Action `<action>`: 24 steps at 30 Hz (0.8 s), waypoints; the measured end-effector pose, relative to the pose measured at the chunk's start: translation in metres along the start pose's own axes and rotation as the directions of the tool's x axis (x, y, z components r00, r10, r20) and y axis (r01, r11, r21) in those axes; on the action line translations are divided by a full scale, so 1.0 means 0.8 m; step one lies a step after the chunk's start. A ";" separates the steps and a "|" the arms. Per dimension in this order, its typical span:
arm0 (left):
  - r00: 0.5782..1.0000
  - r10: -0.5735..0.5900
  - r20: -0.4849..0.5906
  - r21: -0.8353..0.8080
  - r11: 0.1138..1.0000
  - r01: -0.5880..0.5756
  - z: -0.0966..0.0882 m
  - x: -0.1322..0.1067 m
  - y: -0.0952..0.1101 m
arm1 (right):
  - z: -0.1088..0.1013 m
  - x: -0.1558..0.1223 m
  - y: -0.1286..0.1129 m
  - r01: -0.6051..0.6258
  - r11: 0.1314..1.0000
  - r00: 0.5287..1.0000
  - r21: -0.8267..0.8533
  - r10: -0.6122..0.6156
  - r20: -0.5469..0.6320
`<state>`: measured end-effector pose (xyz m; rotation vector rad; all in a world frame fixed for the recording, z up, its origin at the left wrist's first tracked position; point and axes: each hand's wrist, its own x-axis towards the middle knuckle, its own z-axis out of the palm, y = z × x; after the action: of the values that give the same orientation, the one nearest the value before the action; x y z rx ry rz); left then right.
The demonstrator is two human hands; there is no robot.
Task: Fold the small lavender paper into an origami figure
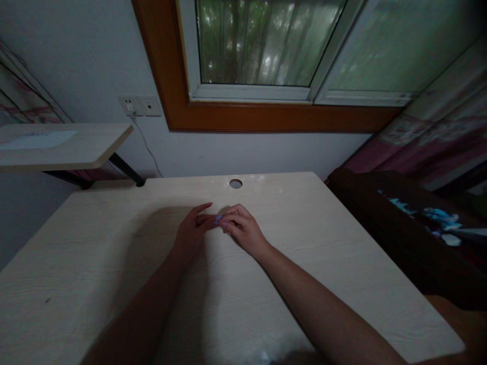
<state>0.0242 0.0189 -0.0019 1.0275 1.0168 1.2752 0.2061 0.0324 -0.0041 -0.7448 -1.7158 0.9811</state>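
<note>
Both hands meet over the pale wooden desk (304, 228), around a small purple piece (218, 219) whose kind is too small to make out. My left hand (192, 228) pinches it from the left, with the index finger raised away from the pinch. From the right, my right hand (243, 227) has its fingertips closed on the same piece. The fingers cover much of it.
A raised shelf (87, 147) on black legs stands at the desk's left, bearing a sheet of paper (38, 139). A round cable hole (236, 183) lies near the back edge. A white cord (146, 144) hangs from the wall socket (130, 106). Dark furniture (384, 228) adjoins the right side.
</note>
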 end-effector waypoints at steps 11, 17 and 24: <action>0.998 0.063 0.010 0.052 0.997 -0.064 0.001 0.001 -0.001 | 0.000 0.002 -0.007 0.024 0.996 1.000 -0.081 -0.025 -0.013; 0.991 0.123 0.048 0.139 0.982 -0.128 -0.004 0.001 -0.006 | -0.001 0.003 -0.006 -0.023 1.000 0.999 -0.007 0.023 -0.047; 0.989 0.147 0.026 0.227 0.962 -0.149 -0.002 -0.001 -0.005 | -0.002 0.004 0.002 -0.103 0.989 0.994 0.104 0.106 -0.020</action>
<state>0.0236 0.0180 -0.0062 1.3056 1.1155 1.2929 0.2069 0.0364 -0.0033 -0.7826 -1.6043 1.1187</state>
